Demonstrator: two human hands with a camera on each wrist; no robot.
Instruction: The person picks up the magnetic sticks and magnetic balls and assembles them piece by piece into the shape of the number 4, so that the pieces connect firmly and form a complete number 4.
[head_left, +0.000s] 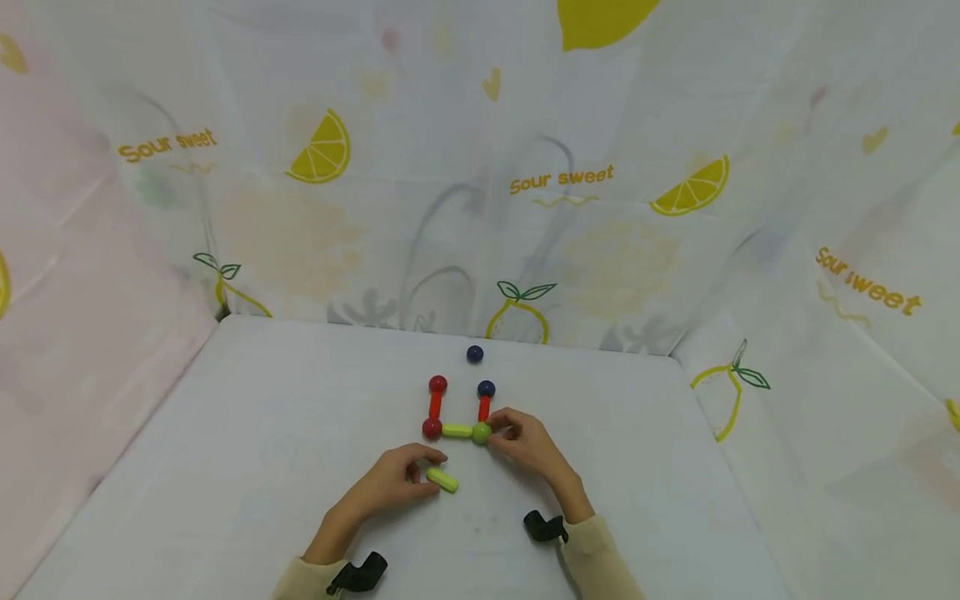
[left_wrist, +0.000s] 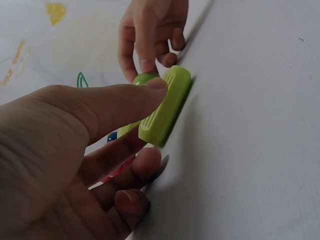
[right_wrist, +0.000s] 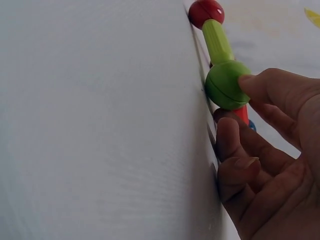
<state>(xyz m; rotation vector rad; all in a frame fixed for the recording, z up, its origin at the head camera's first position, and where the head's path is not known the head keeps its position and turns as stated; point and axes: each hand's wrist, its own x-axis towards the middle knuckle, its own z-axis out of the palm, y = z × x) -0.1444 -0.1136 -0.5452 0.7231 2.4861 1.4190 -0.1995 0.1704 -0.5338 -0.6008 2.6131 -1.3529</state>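
Note:
Between thumb and fingers my left hand (head_left: 393, 477) pinches a short yellow-green rod (head_left: 442, 480); in the left wrist view the thumb lies over the ridged side of this rod (left_wrist: 166, 106). My right hand (head_left: 525, 440) holds a green ball (head_left: 482, 432), its thumb pressing the ball (right_wrist: 227, 85) in the right wrist view. That ball is one corner of a U-shaped piece. A yellow-green rod (head_left: 457, 431) joins it to a red ball (head_left: 432, 428), and a red rod (head_left: 483, 408) joins it to a dark blue ball (head_left: 486, 388).
From the left corner another red rod (head_left: 435, 406) runs back to a second red ball (head_left: 438, 383). Behind the piece a loose dark blue ball (head_left: 475, 354) sits on the white table (head_left: 300, 400). Printed cloth (head_left: 450, 167) hangs around the table's back and sides.

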